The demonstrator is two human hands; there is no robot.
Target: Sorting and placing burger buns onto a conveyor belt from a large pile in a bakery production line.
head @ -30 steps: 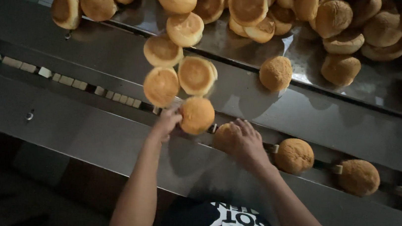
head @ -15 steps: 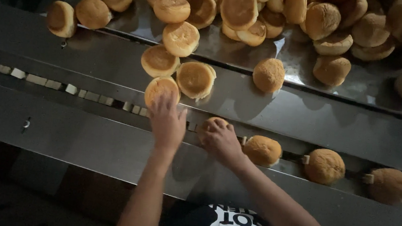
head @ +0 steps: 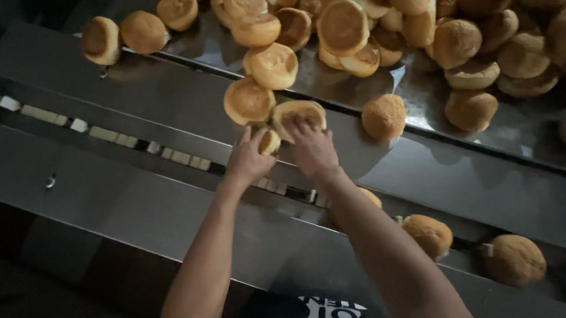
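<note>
I look down at a steel sorting table (head: 164, 90) heaped with several round golden bread buns (head: 395, 23) along its far side. My left hand (head: 249, 157) is closed around a bun (head: 270, 141) at the sloped edge of the table. My right hand (head: 312, 149) reaches just beside it and grips another bun (head: 297, 113) lying flat side up. A third flat-side-up bun (head: 248, 100) lies right above my left hand.
A narrow conveyor channel (head: 124, 141) with pale links runs across below the table. Buns (head: 428, 234) (head: 514, 259) ride in it to the right of my arms. A lone bun (head: 383, 116) sits at the table edge. Dark floor shows lower left.
Both hands moved up from the conveyor channel to the table edge and took hold of buns. The buns in the channel have travelled rightward.
</note>
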